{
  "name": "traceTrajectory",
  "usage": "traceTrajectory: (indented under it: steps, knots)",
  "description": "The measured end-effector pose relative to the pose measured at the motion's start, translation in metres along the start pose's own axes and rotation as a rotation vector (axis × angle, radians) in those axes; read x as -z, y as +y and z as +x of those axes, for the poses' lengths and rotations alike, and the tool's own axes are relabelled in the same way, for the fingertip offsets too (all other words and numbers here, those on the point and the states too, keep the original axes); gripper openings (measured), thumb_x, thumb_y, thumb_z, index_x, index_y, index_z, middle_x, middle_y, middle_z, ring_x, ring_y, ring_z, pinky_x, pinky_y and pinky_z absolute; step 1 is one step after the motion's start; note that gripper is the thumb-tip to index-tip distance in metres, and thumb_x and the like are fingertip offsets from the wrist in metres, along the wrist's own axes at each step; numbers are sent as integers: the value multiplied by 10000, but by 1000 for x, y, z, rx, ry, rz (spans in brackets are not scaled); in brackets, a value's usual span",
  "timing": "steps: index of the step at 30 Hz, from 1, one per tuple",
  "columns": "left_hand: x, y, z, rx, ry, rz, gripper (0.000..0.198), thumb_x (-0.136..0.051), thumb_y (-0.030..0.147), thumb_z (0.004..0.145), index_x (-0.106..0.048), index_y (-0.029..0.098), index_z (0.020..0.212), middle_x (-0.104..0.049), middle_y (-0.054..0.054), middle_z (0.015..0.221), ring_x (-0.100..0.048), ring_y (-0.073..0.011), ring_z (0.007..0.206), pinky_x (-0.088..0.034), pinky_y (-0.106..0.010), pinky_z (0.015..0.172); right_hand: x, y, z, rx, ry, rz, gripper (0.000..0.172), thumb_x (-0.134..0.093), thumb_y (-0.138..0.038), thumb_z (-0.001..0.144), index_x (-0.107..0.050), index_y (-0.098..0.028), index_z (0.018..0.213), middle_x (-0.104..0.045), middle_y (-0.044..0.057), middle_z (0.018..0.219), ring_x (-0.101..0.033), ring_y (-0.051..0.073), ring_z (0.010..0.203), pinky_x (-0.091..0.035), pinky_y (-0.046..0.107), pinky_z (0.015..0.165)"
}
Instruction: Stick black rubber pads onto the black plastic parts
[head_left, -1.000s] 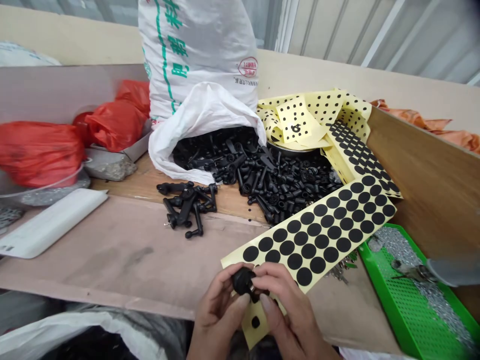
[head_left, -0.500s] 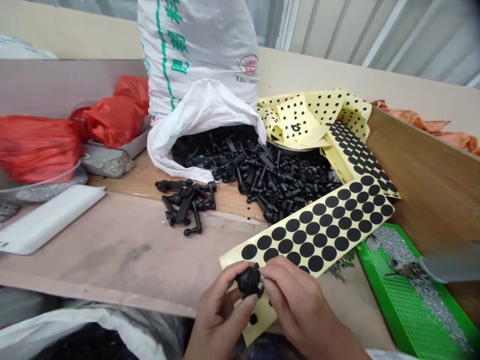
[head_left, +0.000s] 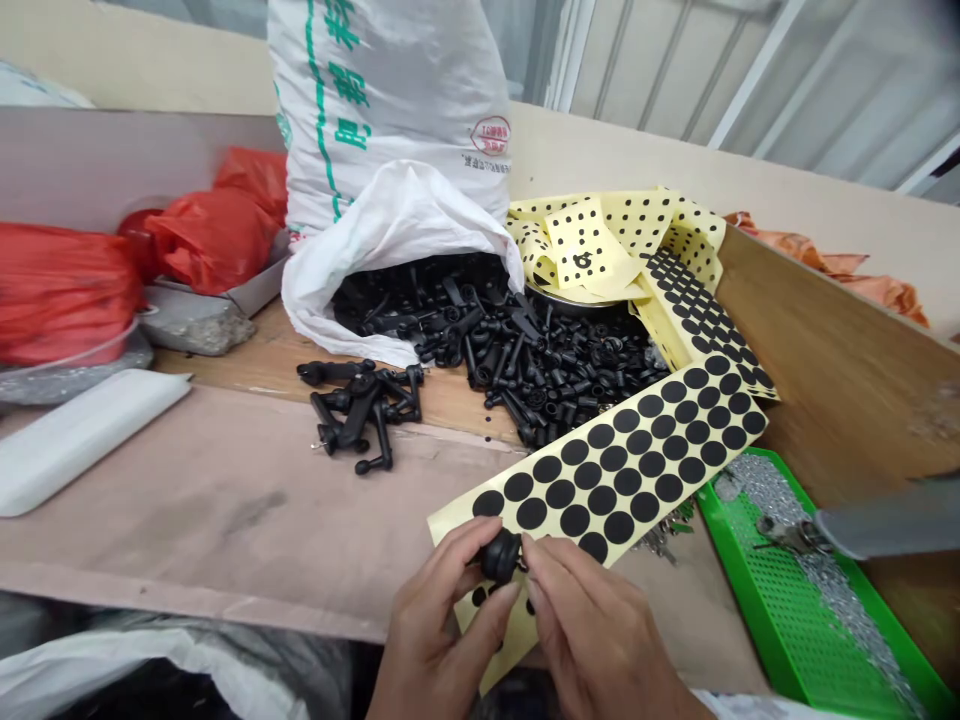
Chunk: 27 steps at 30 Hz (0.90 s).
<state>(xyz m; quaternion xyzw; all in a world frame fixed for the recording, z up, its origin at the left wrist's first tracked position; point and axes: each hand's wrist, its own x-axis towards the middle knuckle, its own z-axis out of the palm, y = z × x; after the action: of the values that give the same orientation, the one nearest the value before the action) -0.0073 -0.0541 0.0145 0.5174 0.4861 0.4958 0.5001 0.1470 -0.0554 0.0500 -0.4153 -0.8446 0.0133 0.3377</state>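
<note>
My left hand (head_left: pixel 442 625) is closed around a small round black plastic part (head_left: pixel 499 556), thumb below and fingers above. From the other side, my right hand (head_left: pixel 592 620) pinches at the part's right edge. A small shiny bit shows by its fingertips, too small to name. Under both hands lies a yellow sheet of round black stickers (head_left: pixel 637 455), with smaller dots on a yellow piece beneath my fingers. Beyond them on the bench sits a small pile of black crank-shaped plastic arms (head_left: pixel 364 405).
A white woven sack (head_left: pixel 397 210) spills black plastic parts (head_left: pixel 555 360) onto the bench. Green tray (head_left: pixel 795 600) at right holds small metal pieces and a tool. Red bags (head_left: pixel 214 235) and a white slab (head_left: pixel 90 435) are at left. An open bag (head_left: pixel 142 660) is below the bench edge.
The black part has turned slightly between my hands, its rounded side now facing up more. The whole view has shifted a little; the bench items stay in place.
</note>
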Motion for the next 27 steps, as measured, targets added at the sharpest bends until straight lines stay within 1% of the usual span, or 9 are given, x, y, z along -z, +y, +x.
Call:
traceTrajectory:
  steps: [3,5,8,12,14,17,21,24,27]
  knots:
    - [-3,1,-1,17,22,-24,344,-687,279,739,-676,242,1080,-644,-95,1149,-635,-270,985,-559,-301,798,-1,-1,-1,-7,22,-12,355,-398,-83,849,-476,-116,1194,-660,121,832,-638,220,682,-543,305,589]
    - [-3,1,-2,-12,33,-5,338,-693,264,730,-685,249,1067,-653,-85,1128,-639,-258,975,-560,-284,790,0,-1,-1,-40,6,59,293,-405,-82,858,-512,-122,1128,-641,107,809,-625,210,688,-529,298,594]
    - [-1,1,-3,-84,25,35,335,-689,228,728,-691,277,1059,-668,-64,1098,-637,-238,985,-553,-253,794,6,3,2,-180,-100,251,180,-401,-114,892,-555,-156,974,-596,64,771,-585,169,668,-485,265,587]
    - [2,4,-1,-110,-42,31,333,-686,198,723,-699,298,1040,-694,-49,1042,-655,-230,947,-557,-240,765,16,13,10,-380,-274,455,167,-422,-171,917,-541,-194,802,-558,-1,737,-548,121,662,-419,227,604]
    - [2,7,1,-87,-67,14,331,-687,193,717,-706,297,1031,-705,-51,1011,-667,-226,899,-561,-239,736,18,17,14,-421,-335,482,157,-447,-164,906,-526,-200,775,-551,-20,737,-539,111,678,-395,218,612]
    - [1,12,3,-44,-55,-19,314,-708,206,688,-725,293,989,-713,-52,976,-673,-228,847,-562,-243,699,17,21,17,-431,-354,475,164,-465,-134,879,-497,-201,734,-523,-38,703,-509,103,649,-364,216,593]
    - [-4,17,3,97,-7,-142,281,-734,274,655,-739,264,936,-713,-53,909,-666,-204,732,-545,-235,625,13,22,16,-396,-323,492,176,-448,-119,862,-462,-201,707,-486,-39,678,-475,101,618,-345,218,571]
    - [-6,19,3,294,-51,-273,312,-740,310,652,-722,239,955,-697,-31,782,-618,-149,603,-497,-206,542,11,20,13,-345,-283,488,179,-417,-133,873,-442,-200,709,-464,-28,682,-452,105,605,-333,231,565]
    - [-6,19,4,403,-66,-363,342,-756,334,636,-715,215,953,-688,-27,750,-601,-144,614,-462,-195,525,10,19,11,-312,-262,503,170,-412,-138,875,-438,-197,718,-455,-21,686,-442,108,608,-323,240,568]
